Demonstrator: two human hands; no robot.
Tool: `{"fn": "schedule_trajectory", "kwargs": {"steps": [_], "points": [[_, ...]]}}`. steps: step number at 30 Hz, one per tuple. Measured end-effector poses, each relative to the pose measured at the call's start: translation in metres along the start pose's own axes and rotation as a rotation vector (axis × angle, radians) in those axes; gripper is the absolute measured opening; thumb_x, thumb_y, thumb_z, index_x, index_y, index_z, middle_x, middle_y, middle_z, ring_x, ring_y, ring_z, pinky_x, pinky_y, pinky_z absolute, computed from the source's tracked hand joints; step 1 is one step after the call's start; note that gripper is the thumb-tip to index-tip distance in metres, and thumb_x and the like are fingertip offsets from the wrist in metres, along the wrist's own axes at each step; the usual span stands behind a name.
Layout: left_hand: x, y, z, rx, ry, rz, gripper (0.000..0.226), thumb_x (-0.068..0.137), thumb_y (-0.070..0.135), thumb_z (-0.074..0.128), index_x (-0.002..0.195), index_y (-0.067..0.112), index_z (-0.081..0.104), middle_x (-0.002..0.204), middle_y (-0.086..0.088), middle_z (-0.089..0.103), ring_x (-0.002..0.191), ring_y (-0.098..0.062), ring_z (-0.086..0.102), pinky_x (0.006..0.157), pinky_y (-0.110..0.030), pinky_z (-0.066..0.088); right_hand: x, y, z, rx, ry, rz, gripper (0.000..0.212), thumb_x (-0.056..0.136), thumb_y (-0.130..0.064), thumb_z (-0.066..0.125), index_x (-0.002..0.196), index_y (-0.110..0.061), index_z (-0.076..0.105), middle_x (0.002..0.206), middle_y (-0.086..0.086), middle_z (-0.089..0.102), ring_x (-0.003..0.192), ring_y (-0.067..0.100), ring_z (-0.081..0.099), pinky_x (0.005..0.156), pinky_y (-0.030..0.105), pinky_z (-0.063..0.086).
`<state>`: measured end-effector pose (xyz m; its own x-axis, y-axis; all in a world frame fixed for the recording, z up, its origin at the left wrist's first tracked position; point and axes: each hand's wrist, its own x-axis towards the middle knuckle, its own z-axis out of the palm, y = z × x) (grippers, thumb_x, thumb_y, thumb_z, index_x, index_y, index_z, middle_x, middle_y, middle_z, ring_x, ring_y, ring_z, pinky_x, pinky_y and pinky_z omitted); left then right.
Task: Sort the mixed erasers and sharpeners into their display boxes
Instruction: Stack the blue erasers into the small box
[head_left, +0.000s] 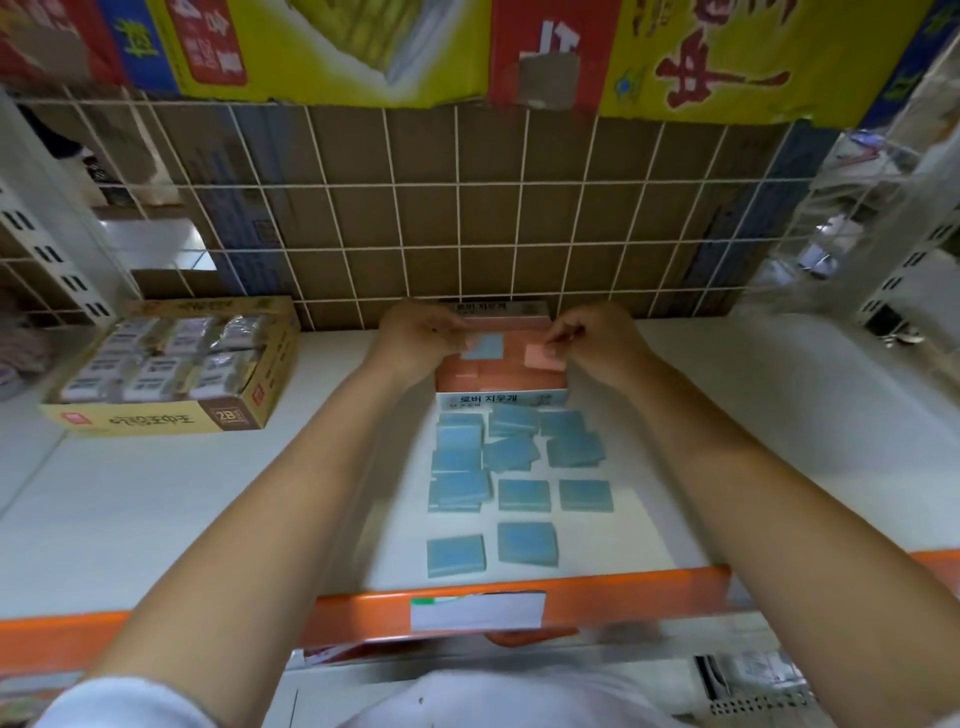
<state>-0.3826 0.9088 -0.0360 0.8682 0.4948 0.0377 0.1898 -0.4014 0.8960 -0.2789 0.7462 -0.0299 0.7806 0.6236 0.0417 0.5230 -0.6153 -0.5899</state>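
Note:
A small display box (501, 399) with a white front label stands at the back middle of the white shelf, filled with pink erasers. My left hand (415, 338) is over its left side, fingers pinched at a blue eraser (485, 347) lying on the pink ones. My right hand (597, 340) is over the right side, pinching a pink eraser (543, 357) tilted above the box. Several loose blue erasers (519, 467) lie scattered on the shelf in front of the box.
A yellow-brown box (156, 421) of wrapped white erasers sits at the left of the shelf. A wire grid (457, 208) backed by cardboard closes the rear. The shelf's orange front edge (363, 610) carries a white price label. Cartons hang overhead.

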Motion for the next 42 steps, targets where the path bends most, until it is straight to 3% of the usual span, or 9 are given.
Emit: {"fn": "schedule_trajectory", "kwargs": {"steps": [10,14,21,24,26,29,33,37,42], "points": [[0.026,-0.020,0.025,0.329,-0.087,0.055,0.018,0.082,0.020,0.068,0.099,0.013,0.072,0.108,-0.009,0.066,0.105,-0.026,0.057,0.090,-0.034,0.046,0.009,0.008,0.004,0.032,-0.008,-0.034,0.022,0.082,-0.011,0.066,0.103,-0.005,0.068,0.106,0.009,0.065,0.090,0.010,0.052,0.082,0.022,0.036],[0.025,-0.024,0.028,0.326,-0.105,0.037,0.018,0.085,0.018,0.065,0.101,0.011,0.071,0.101,-0.008,0.068,0.089,-0.021,0.061,0.077,-0.024,0.044,0.012,0.007,0.012,-0.041,-0.056,-0.037,0.020,0.083,-0.015,0.065,0.101,-0.006,0.068,0.105,0.008,0.066,0.091,0.011,0.053,0.082,0.023,0.036],[0.027,-0.028,0.029,0.429,-0.188,0.081,0.019,0.088,0.020,0.060,0.097,0.008,0.072,0.098,-0.009,0.068,0.093,-0.026,0.060,0.086,-0.033,0.046,0.020,0.009,0.017,-0.277,-0.099,-0.046,0.022,0.088,-0.015,0.057,0.107,-0.017,0.068,0.115,0.002,0.063,0.111,0.019,0.049,0.095,0.032,0.039],[0.022,-0.028,0.027,0.433,-0.235,0.138,0.020,0.091,0.012,0.055,0.100,0.002,0.070,0.098,-0.010,0.065,0.091,-0.024,0.057,0.077,-0.020,0.042,0.017,0.010,0.019,-0.458,-0.088,-0.115,0.027,0.090,-0.016,0.052,0.112,-0.022,0.065,0.118,-0.002,0.059,0.113,0.022,0.039,0.096,0.036,0.034],[0.019,-0.027,0.026,0.422,-0.216,0.168,0.022,0.091,0.005,0.053,0.108,0.002,0.066,0.103,-0.008,0.061,0.093,-0.021,0.054,0.070,-0.012,0.037,0.014,0.009,0.019,-0.493,-0.070,-0.139,0.029,0.091,-0.018,0.051,0.117,-0.025,0.061,0.121,-0.003,0.058,0.114,0.022,0.038,0.096,0.037,0.031],[0.018,-0.030,0.025,0.335,-0.108,0.116,0.025,0.086,0.005,0.059,0.111,0.005,0.063,0.111,-0.008,0.061,0.102,-0.022,0.055,0.079,-0.018,0.038,0.010,0.009,0.021,-0.466,-0.015,-0.120,0.034,0.091,-0.017,0.051,0.124,-0.026,0.054,0.121,0.002,0.054,0.116,0.023,0.037,0.098,0.037,0.028],[0.016,-0.031,0.023,0.231,-0.129,0.084,0.002,0.080,0.007,0.068,0.082,0.006,0.068,0.083,-0.003,0.065,0.082,-0.016,0.057,0.074,-0.023,0.042,0.009,0.010,0.024,-0.416,-0.026,-0.154,0.033,0.091,-0.012,0.049,0.118,-0.026,0.060,0.124,-0.003,0.056,0.115,0.022,0.035,0.096,0.036,0.026],[0.014,-0.032,0.020,0.161,-0.163,0.075,0.013,0.078,0.005,0.069,0.069,0.014,0.064,0.071,0.007,0.060,0.069,-0.008,0.054,0.072,-0.021,0.043,0.008,0.012,0.034,-0.260,-0.042,-0.137,0.038,0.091,-0.011,0.049,0.125,-0.025,0.055,0.132,-0.001,0.051,0.119,0.023,0.033,0.095,0.035,0.025],[0.014,-0.033,0.018,0.175,-0.182,0.107,0.002,0.079,0.006,0.069,0.077,0.008,0.068,0.073,0.006,0.061,0.072,-0.008,0.054,0.079,-0.026,0.044,0.009,0.014,0.035,-0.223,-0.073,-0.135,0.027,0.092,-0.016,0.050,0.114,-0.024,0.064,0.125,-0.007,0.055,0.116,0.020,0.032,0.090,0.034,0.023]]}}
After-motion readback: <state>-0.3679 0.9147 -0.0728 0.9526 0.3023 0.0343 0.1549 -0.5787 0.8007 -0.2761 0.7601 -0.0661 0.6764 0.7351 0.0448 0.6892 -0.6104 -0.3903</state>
